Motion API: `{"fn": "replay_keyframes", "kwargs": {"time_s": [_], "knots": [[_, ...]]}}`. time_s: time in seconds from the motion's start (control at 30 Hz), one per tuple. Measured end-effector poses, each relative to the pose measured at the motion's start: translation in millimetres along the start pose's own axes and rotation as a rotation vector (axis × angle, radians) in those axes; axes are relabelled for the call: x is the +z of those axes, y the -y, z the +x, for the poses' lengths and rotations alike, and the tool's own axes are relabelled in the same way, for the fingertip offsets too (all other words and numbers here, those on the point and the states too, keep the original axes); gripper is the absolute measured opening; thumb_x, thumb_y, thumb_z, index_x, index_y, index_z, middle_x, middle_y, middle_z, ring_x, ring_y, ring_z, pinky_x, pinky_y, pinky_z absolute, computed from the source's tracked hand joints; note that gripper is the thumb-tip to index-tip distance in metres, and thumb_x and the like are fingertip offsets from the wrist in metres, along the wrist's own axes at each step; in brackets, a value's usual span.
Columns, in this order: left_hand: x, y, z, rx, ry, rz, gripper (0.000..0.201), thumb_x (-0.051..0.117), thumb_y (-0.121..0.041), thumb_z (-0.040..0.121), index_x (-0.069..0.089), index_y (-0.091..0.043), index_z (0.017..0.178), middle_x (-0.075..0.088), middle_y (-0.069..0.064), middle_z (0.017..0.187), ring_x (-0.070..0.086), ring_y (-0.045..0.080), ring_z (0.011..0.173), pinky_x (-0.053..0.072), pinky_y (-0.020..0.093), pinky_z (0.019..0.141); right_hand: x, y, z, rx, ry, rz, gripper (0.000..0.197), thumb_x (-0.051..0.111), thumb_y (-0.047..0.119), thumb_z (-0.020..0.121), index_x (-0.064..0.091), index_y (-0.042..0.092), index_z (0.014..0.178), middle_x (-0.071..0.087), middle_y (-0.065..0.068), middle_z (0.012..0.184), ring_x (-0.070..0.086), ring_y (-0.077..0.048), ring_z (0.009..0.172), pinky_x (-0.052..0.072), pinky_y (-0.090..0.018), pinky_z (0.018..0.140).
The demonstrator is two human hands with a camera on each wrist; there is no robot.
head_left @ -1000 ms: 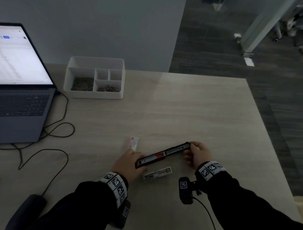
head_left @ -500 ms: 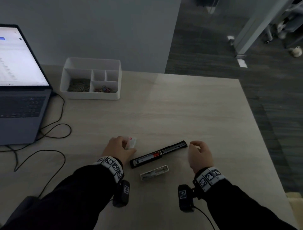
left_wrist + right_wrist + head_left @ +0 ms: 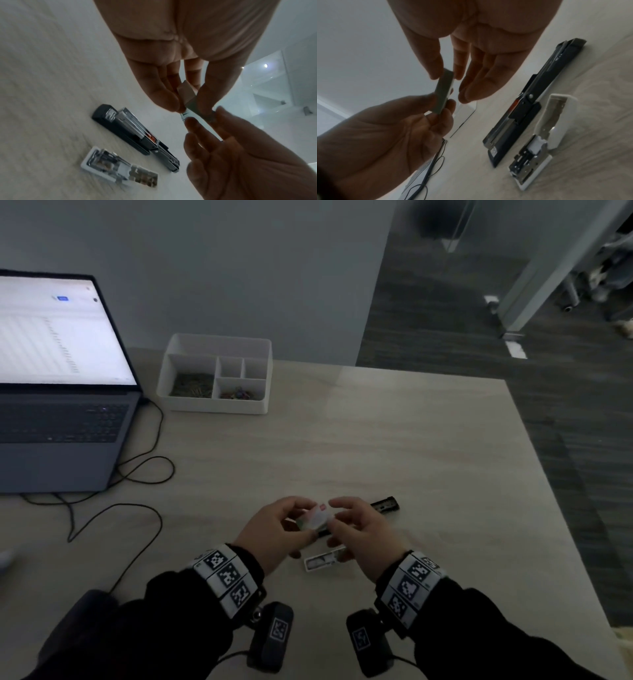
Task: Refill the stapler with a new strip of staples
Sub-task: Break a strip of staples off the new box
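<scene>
A small white staple box (image 3: 314, 518) with a red mark is held above the table between both hands. My left hand (image 3: 306, 521) pinches one end between thumb and fingers; the left wrist view shows the box (image 3: 186, 93) in that left hand (image 3: 184, 104). My right hand (image 3: 337, 517) has thumb and index finger on the other end, and the right wrist view shows this box (image 3: 444, 92) and right hand (image 3: 447, 74). The black stapler (image 3: 385, 504) (image 3: 130, 129) (image 3: 536, 100) lies opened flat on the table beneath them. A white stapler part (image 3: 323, 561) (image 3: 118, 167) (image 3: 544, 135) with metal inside lies beside it.
An open laptop (image 3: 61, 392) stands at the far left, with black cables (image 3: 147, 470) looping off it across the table (image 3: 376, 440). A white divided tray (image 3: 212, 407) of clips sits at the back. The table's right edge drops to dark floor.
Both hands let go of the stapler, which now lies on the table. My left hand picked up the staple box and carried it right, and my right hand came to its other end.
</scene>
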State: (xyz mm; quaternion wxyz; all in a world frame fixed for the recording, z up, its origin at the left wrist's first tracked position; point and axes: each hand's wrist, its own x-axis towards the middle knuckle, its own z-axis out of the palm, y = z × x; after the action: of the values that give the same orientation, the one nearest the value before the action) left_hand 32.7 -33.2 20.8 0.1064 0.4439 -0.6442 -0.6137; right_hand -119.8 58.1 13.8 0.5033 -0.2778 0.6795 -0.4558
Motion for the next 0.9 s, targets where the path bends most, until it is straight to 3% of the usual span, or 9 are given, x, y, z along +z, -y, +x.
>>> {"fn": "replay_keyframes", "kwargs": {"time_s": [0.1,0.17,0.23,0.37,0.5,0.63,0.8,0.9], "knots": [[1.6,1.7,-10.7,-0.052,0.023,-0.160,0.039,0.070,-0.006,0.076,0.067,-0.019,0.113,0.072,0.004,0.098,0.069,0.011,0.070,0.055,0.032,0.054,4.7,1.0,-4.9,0.016,-0.025,0.031,0.021,0.063,0.008,0.089,0.064,0.027,0.098,0.071,-0.003,0.080,0.064,-0.016,0.059,0.052,-0.033,0.054],[1.5,2.3,-15.3,-0.125,0.048,-0.324,0.039,0.059,0.003,0.081,0.067,-0.015,0.115,0.074,0.009,0.100,0.070,0.017,0.075,0.054,0.030,0.052,3.2,0.2,-9.0,0.053,-0.031,0.091,0.017,0.062,0.007,0.090,0.067,0.022,0.097,0.070,-0.002,0.075,0.062,-0.017,0.057,0.052,-0.034,0.054],[3.1,2.1,-19.4,-0.164,0.073,-0.411,0.042,0.050,0.010,0.086,0.067,-0.016,0.114,0.075,0.010,0.104,0.072,0.023,0.080,0.054,0.028,0.050,1.7,-0.5,-14.2,0.081,-0.022,0.122,0.014,0.061,0.009,0.091,0.069,0.019,0.097,0.071,-0.002,0.072,0.062,-0.018,0.058,0.051,-0.034,0.054],[9.6,1.2,-25.8,-0.181,0.081,-0.492,0.040,0.050,0.009,0.089,0.070,-0.022,0.105,0.077,0.006,0.099,0.074,0.025,0.084,0.057,0.028,0.049,-0.3,0.1,-22.7,0.084,-0.037,0.107,0.013,0.063,0.011,0.090,0.066,0.015,0.102,0.072,-0.004,0.077,0.065,-0.020,0.062,0.052,-0.033,0.053],[12.1,2.2,-26.7,-0.185,0.031,-0.511,0.033,0.057,0.006,0.087,0.074,-0.019,0.099,0.078,0.005,0.088,0.072,0.023,0.075,0.051,0.026,0.042,-4.4,4.2,-28.2,0.085,-0.069,0.112,0.011,0.064,0.016,0.090,0.065,0.012,0.101,0.073,-0.007,0.086,0.068,-0.022,0.068,0.055,-0.034,0.055],[11.2,2.5,-25.9,-0.189,-0.023,-0.502,0.025,0.064,0.001,0.084,0.076,-0.019,0.093,0.078,0.006,0.084,0.071,0.021,0.067,0.049,0.024,0.039,-9.1,9.8,-32.7,0.052,-0.082,0.095,0.011,0.065,0.010,0.089,0.065,0.009,0.100,0.071,-0.006,0.083,0.066,-0.018,0.064,0.055,-0.034,0.054],[5.4,0.4,-27.8,-0.227,0.052,-0.548,0.040,0.043,0.009,0.086,0.074,-0.014,0.095,0.078,0.008,0.085,0.072,0.030,0.075,0.053,0.029,0.041,-10.8,11.9,-34.0,0.034,-0.111,0.037,0.008,0.063,0.010,0.089,0.065,0.012,0.097,0.072,-0.004,0.079,0.066,-0.017,0.061,0.055,-0.034,0.053],[6.5,-0.4,-28.3,-0.200,0.038,-0.474,0.018,0.058,-0.005,0.088,0.072,-0.015,0.093,0.075,0.004,0.078,0.071,0.025,0.067,0.047,0.026,0.039,-9.6,12.3,-33.2,0.026,-0.115,-0.007,0.008,0.060,0.011,0.091,0.063,0.014,0.097,0.072,-0.004,0.078,0.067,-0.019,0.063,0.056,-0.037,0.054]]}}
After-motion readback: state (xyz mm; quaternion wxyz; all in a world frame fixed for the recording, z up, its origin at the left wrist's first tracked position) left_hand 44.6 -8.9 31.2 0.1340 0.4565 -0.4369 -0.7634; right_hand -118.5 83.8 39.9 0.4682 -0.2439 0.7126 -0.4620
